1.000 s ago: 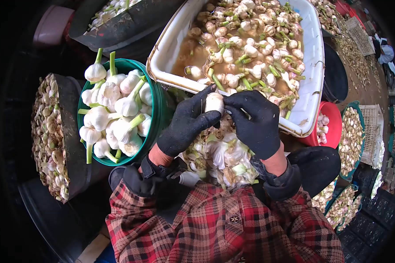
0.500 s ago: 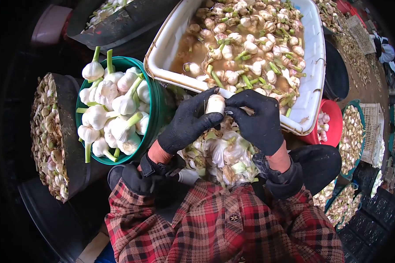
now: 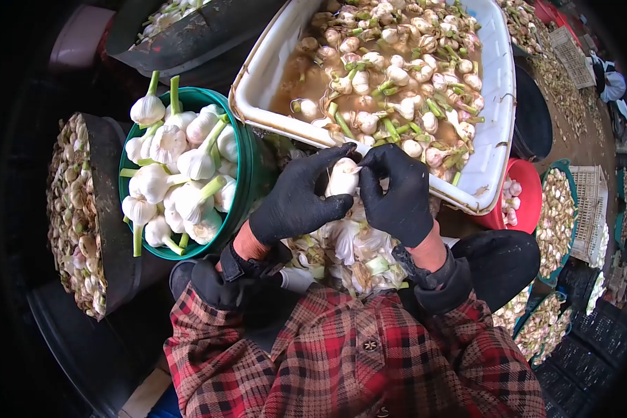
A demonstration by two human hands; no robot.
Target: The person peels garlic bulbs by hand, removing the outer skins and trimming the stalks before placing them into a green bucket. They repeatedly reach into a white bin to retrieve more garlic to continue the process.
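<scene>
A whitish garlic bulb (image 3: 343, 178) is held between the thumb and fingers of my black-gloved left hand (image 3: 296, 198). At the bulb's right edge, the thumb and forefinger of my right hand (image 3: 398, 195), also gloved in black, pinch a bit of its skin. Below both hands, a heap of peeled garlic skins (image 3: 352, 254) lies in my lap. Left of my left hand stands a green bucket (image 3: 239, 202) full of cleaned white garlic bulbs (image 3: 196, 164) with cut green stems.
A white tub (image 3: 258, 115) of brownish water with floating garlic stands just ahead. To the right is a red bowl (image 3: 526, 202) of bulbs, with a green-rimmed basket (image 3: 556, 216) beyond. A dark container (image 3: 108, 202) of unpeeled garlic sits far left.
My right hand has drawn its fingers in and tilted more upright beside the bulb. The bulb has turned slightly in my left hand, which stays nearly in place.
</scene>
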